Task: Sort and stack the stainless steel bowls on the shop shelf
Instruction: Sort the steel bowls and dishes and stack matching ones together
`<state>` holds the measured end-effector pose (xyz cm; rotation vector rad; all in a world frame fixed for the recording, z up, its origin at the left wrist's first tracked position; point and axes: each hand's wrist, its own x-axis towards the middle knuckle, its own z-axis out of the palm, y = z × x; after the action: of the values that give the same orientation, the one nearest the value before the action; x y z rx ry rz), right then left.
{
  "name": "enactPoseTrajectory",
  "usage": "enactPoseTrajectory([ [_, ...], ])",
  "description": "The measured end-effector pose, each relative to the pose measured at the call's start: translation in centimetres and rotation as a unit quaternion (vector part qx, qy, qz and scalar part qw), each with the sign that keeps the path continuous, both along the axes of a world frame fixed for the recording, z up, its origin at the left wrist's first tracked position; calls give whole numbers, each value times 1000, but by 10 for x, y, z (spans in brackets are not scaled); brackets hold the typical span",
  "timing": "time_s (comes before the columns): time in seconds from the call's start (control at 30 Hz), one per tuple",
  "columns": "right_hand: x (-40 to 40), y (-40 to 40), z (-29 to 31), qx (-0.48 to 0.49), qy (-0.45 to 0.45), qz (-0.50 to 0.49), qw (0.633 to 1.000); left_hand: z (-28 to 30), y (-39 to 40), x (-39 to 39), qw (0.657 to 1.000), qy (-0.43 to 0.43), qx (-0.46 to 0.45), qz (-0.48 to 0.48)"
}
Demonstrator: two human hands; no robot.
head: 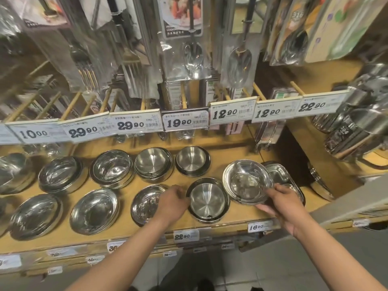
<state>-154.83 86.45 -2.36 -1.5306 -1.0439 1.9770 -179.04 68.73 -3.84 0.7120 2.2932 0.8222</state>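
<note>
Stainless steel bowls stand in two rows on a wooden shelf. My right hand grips a small stack of shallow shiny bowls, tilted and lifted at the right end of the front row. My left hand rests with curled fingers on the left rim of a matte bowl stack in the front row, partly covering a shiny bowl beside it. Behind stand two matte stacks and shinier ones. Two wide shiny bowls lie front left.
Rectangular steel trays sit behind my right hand. Price tags on a rail and packaged spoons and forks hang above the bowls. Steel pots crowd the right shelf. The shelf front edge carries more price labels.
</note>
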Motion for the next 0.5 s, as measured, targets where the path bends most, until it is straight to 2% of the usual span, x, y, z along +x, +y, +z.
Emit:
enactPoseTrajectory([
  [0.13,9,-7,2,16,6,7,1000,-4,14,11,998,43,-38,-41],
  [0.4,22,-22,10,22,6,-14,1000,-8,27,9,988,84,-121,-43],
  [0.5,22,-26,14,19,8,-14,1000,3,29,4,991,47,-122,-35],
])
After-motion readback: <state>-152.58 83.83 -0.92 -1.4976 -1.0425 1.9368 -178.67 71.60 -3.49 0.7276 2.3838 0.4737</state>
